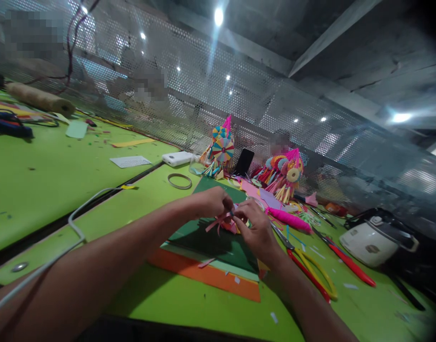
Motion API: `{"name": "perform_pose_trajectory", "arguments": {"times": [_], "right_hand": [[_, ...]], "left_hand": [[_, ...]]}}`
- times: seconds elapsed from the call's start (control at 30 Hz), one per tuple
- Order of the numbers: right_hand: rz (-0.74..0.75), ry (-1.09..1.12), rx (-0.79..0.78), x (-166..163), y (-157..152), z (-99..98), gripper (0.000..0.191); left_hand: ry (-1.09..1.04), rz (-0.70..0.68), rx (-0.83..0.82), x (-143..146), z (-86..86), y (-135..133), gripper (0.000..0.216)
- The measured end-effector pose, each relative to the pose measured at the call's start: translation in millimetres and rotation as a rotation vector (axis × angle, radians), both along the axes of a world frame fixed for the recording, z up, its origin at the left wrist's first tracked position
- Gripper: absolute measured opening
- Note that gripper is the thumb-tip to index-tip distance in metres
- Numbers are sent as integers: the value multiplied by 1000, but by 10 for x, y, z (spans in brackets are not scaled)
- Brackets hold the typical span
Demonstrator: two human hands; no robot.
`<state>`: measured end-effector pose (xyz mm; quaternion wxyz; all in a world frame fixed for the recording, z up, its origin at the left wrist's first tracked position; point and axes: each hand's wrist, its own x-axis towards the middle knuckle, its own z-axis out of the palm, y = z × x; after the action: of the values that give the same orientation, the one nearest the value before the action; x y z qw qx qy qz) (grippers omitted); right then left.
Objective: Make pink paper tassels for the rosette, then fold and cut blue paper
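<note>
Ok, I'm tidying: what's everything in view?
Paper piece: one, mainly pink, centre
Top sheet: one, dark green, centre
Orange sheet: one, orange, front
Scissors: one, red-yellow, right
Tool: one, red-handled, right
Wrapped rod: one, pink, right
Ornaments: several, multicoloured, back
Phone: one, black, back
Device: one, white, back
Ring: one, tan, left
Cable: one, white, left
Roll: one, brown, left
Container: one, white, right
Screen: one, grey, back
Tabletops: two, green, underneath
Lights: several, white, above
Left hand: one, bare, centre
Right hand: one, bare, centre
</note>
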<state>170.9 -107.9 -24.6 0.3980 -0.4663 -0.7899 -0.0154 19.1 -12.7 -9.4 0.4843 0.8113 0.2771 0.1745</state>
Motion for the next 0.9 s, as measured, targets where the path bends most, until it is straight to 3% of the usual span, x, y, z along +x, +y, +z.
{"name": "perform_pose_trajectory", "arguments": {"times": [0.23, 0.33, 0.4, 0.5, 0.67, 0.77, 0.9], "right_hand": [[-67, 170, -99, -72, -33, 46, 14], [-122, 341, -221, -62, 1, 44, 13], [-145, 457, -326, -40, 34, 36, 12], [-101, 678, -493, -7, 70, 32, 13], [21, 1057, -759, 10, 71, 67, 14], [36, 1132, -820, 9, 62, 95, 13], [2, 1219, -864, 24, 57, 109, 15]], "left_hand": [[52, -26, 156, -18, 91, -54, 18], [42, -11, 207, 0, 81, -57, 16], [23, 5, 212, 19, 59, -59, 26], [-8, 26, 265, 42, 29, -77, 35], [-57, 74, 546, 43, 39, -142, 26], [-39, 51, 625, 23, 77, -197, 16], [-30, -42, 654, 15, 103, -253, 21]]}}
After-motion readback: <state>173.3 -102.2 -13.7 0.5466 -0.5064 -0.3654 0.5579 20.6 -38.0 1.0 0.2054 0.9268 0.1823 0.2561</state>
